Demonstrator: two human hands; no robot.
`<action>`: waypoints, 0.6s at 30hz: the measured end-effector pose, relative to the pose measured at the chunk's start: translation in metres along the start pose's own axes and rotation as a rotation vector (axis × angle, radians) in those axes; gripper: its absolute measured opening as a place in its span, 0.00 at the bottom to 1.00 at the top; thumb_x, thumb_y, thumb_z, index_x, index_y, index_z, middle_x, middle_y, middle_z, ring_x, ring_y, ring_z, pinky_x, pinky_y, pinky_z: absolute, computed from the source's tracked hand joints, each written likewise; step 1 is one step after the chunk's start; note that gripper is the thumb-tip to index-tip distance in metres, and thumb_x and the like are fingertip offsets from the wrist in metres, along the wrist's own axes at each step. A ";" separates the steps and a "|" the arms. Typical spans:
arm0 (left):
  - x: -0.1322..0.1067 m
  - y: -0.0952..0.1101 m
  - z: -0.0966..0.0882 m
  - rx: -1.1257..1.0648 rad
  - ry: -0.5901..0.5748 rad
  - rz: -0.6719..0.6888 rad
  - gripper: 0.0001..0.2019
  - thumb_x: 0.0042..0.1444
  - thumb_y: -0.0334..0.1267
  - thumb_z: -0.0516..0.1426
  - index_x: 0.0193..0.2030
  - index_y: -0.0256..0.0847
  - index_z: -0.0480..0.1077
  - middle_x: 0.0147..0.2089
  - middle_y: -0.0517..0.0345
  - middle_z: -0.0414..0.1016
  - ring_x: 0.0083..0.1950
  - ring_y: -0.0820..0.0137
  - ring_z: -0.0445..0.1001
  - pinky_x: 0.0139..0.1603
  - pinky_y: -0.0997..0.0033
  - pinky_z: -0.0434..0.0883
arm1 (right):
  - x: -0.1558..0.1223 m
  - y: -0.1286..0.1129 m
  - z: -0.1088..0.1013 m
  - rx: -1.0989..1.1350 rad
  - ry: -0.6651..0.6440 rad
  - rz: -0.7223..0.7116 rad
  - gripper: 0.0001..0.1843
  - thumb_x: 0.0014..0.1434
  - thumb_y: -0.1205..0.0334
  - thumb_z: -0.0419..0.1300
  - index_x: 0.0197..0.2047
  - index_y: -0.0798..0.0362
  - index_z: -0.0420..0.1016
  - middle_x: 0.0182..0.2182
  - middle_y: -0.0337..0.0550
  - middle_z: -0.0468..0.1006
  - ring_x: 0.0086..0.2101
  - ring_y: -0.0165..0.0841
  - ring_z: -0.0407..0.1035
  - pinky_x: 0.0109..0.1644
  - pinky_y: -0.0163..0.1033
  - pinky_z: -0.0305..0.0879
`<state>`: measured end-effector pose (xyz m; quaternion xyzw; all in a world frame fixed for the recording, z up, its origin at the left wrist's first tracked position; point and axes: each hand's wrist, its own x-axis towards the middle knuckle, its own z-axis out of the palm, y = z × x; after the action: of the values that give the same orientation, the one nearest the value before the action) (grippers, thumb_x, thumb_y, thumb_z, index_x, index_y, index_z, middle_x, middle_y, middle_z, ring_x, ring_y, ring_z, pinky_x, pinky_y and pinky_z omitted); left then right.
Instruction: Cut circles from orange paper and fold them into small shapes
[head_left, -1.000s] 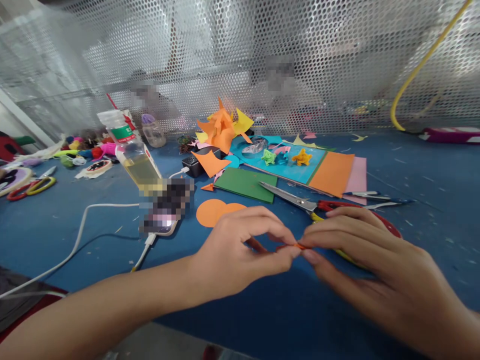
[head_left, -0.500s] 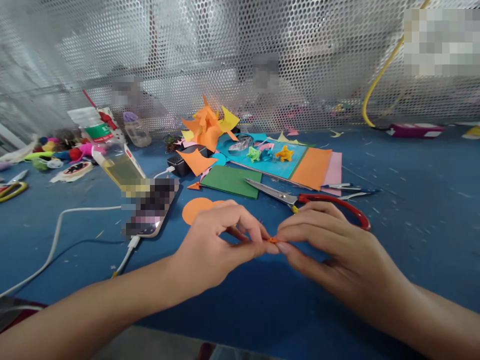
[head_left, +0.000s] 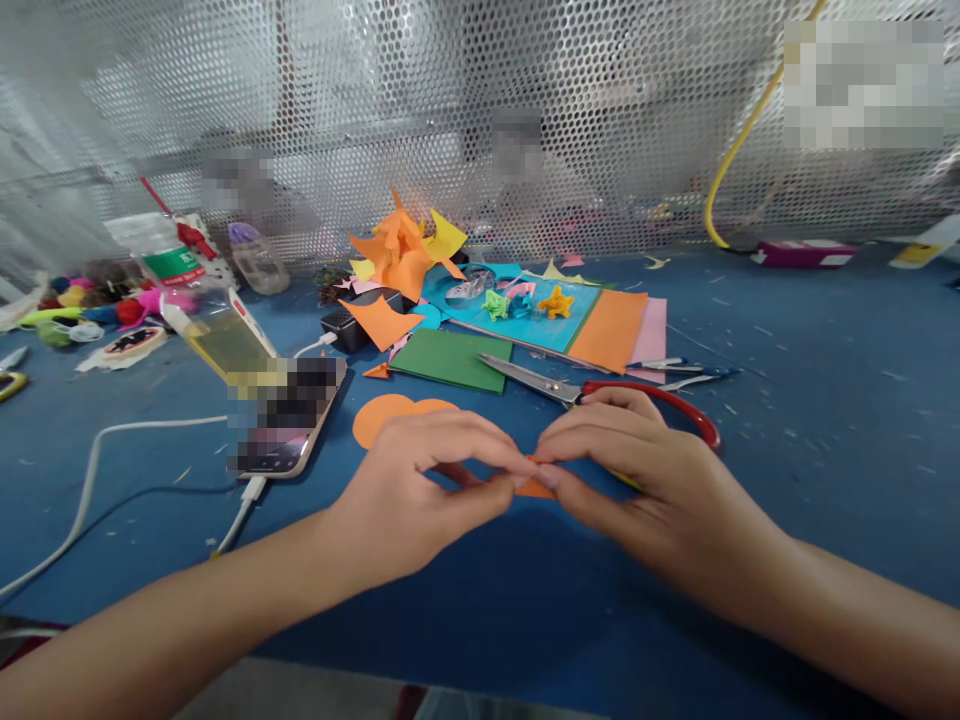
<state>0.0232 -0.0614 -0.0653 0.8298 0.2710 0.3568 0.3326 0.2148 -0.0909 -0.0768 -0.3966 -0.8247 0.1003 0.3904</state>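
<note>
Between my fingertips is a small piece of orange paper (head_left: 534, 489), mostly hidden by the fingers. My left hand (head_left: 427, 480) pinches it from the left with thumb and index finger. From the other side my right hand (head_left: 649, 480) grips it too, and the fingertips of both hands meet. Orange paper circles (head_left: 381, 419) lie just behind my left hand, partly covered by it. Scissors with red handles (head_left: 536, 380) rest behind my right hand, blades pointing left. A folded green paper (head_left: 452, 359) lies flat beyond the hands.
A phone (head_left: 292, 420) with a white cable and a tilted bottle of yellowish liquid (head_left: 217, 320) are at left. Further back are orange paper scraps (head_left: 397, 250), small folded paper stars (head_left: 556, 302) on a blue sheet, and a perforated metal screen (head_left: 622, 130).
More of the orange paper shows below my fingertips, where only a small bit showed before. Both hands stay pinched together. The whole view has shifted slightly.
</note>
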 end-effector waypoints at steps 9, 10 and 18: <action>0.005 0.000 -0.001 0.004 -0.021 -0.191 0.06 0.54 0.34 0.58 0.37 0.43 0.76 0.38 0.59 0.76 0.35 0.77 0.73 0.27 0.86 0.69 | -0.002 0.004 0.003 -0.114 0.095 -0.044 0.05 0.55 0.69 0.57 0.31 0.49 0.71 0.27 0.31 0.76 0.30 0.27 0.69 0.46 0.42 0.52; 0.005 0.000 -0.001 0.023 -0.024 -0.198 0.06 0.54 0.35 0.58 0.37 0.43 0.76 0.38 0.59 0.77 0.36 0.76 0.73 0.27 0.86 0.69 | -0.002 0.004 0.003 -0.124 0.091 -0.051 0.05 0.55 0.69 0.57 0.30 0.49 0.71 0.27 0.31 0.76 0.30 0.27 0.69 0.46 0.42 0.52; 0.002 -0.001 0.003 0.084 0.075 -0.119 0.05 0.48 0.32 0.62 0.33 0.43 0.77 0.29 0.63 0.77 0.32 0.76 0.73 0.32 0.83 0.73 | 0.000 0.000 0.003 -0.127 0.083 -0.079 0.05 0.57 0.68 0.58 0.31 0.50 0.71 0.28 0.31 0.76 0.32 0.27 0.69 0.46 0.41 0.51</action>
<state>0.0268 -0.0605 -0.0668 0.8115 0.3469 0.3554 0.3080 0.2127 -0.0910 -0.0789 -0.3917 -0.8274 0.0157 0.4021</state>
